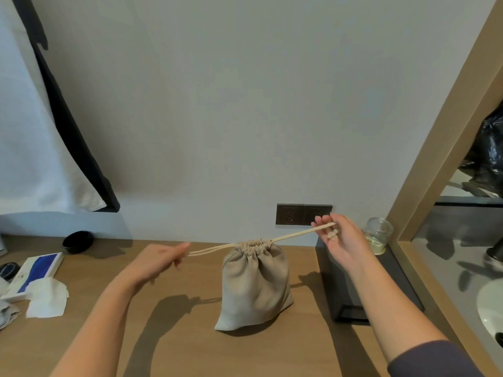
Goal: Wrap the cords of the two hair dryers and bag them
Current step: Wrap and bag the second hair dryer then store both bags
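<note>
While one tan bag (pixel 254 281) stands cinched on the tabletop (pixel 174 346), two drawstring loops (pixel 294 235) run taut: left grip (pixel 160 261), blurred, clamped on one; right grip (pixel 340 238), raised, pinching the other.

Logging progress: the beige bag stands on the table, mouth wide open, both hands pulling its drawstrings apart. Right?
Not quite. The head view shows the beige bag standing on the table with its mouth gathered shut, not wide open; the left hand and right hand do pull its drawstrings apart.
</note>
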`<act>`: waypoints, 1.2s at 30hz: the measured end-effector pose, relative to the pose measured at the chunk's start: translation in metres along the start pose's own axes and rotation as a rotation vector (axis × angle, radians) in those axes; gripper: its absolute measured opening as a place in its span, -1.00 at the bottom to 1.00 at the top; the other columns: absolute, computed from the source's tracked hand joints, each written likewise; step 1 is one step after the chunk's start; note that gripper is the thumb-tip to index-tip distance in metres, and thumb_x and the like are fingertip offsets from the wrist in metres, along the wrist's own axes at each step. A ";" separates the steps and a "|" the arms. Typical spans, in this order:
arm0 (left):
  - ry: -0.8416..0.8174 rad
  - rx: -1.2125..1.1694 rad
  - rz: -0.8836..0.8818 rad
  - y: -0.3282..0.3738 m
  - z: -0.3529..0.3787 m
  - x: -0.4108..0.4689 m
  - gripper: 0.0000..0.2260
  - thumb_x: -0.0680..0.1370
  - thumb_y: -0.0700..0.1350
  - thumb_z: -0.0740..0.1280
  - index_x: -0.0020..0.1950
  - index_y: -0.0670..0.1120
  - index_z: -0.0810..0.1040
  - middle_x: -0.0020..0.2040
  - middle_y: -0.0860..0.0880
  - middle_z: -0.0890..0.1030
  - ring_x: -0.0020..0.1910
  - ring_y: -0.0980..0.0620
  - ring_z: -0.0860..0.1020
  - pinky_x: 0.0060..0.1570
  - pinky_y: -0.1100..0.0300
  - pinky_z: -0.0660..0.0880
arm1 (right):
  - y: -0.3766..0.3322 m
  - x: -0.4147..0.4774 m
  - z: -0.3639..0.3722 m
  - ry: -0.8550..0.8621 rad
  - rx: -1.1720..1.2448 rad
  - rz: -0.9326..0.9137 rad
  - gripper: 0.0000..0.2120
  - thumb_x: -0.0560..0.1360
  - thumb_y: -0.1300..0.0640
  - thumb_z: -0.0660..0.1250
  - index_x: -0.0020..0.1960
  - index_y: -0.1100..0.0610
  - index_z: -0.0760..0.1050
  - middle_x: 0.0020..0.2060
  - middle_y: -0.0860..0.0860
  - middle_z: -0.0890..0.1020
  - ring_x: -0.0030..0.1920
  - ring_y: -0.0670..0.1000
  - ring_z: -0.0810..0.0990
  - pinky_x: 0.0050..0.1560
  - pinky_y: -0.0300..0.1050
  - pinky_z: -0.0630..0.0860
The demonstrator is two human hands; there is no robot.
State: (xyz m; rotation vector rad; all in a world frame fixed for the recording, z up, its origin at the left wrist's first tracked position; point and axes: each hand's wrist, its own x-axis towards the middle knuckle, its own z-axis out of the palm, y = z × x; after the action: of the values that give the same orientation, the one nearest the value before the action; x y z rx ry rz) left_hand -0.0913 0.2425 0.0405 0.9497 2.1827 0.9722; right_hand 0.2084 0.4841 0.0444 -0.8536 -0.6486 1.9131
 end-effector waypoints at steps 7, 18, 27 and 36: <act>-0.026 -1.268 0.009 0.040 0.046 -0.001 -0.41 0.65 -0.06 0.11 -0.61 -0.11 0.42 -0.46 -0.06 0.51 -0.39 0.00 0.55 -0.08 0.04 0.61 | 0.028 -0.023 0.017 -0.286 -1.214 -0.277 -0.75 0.57 0.03 0.28 -0.18 0.17 0.40 -0.41 0.01 0.41 -0.43 -0.07 0.39 -0.29 -0.12 0.40; 0.039 0.898 0.573 0.041 0.060 -0.004 -0.46 0.51 0.33 -0.04 -0.33 -0.04 0.44 -0.39 0.04 0.47 -0.38 0.05 0.44 -0.26 0.13 0.30 | 0.033 -0.032 0.022 -0.827 -2.136 -0.578 -0.41 0.45 -0.46 0.09 -0.34 0.06 0.39 -0.26 -0.02 0.49 -0.17 0.04 0.41 -0.01 -0.08 0.20; -0.062 0.139 0.319 0.044 0.081 -0.007 -0.60 0.57 0.02 0.29 -0.43 -0.09 0.33 -0.41 0.00 0.37 -0.40 0.08 0.29 -0.30 0.14 0.26 | 0.052 -0.038 0.032 -0.664 -1.309 -0.137 -0.59 0.60 0.00 0.27 -0.37 0.15 0.35 -0.42 -0.01 0.39 -0.43 -0.12 0.33 -0.33 -0.31 0.30; 0.023 -0.140 0.213 0.054 0.095 -0.012 -0.60 0.58 -0.03 0.28 -0.41 -0.07 0.23 -0.47 0.01 0.22 -0.42 0.05 0.19 -0.33 0.15 0.13 | 0.044 -0.049 0.028 -0.775 -1.425 0.108 -0.63 0.64 0.10 0.15 -0.35 0.01 0.39 -0.46 -0.16 0.43 -0.40 -0.15 0.31 -0.32 -0.28 0.24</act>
State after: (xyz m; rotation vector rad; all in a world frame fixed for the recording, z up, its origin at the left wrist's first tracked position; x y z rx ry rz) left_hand 0.0038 0.2968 0.0307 1.1248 2.0312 1.2228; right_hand 0.1808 0.4181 0.0448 -0.8769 -2.6237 1.6314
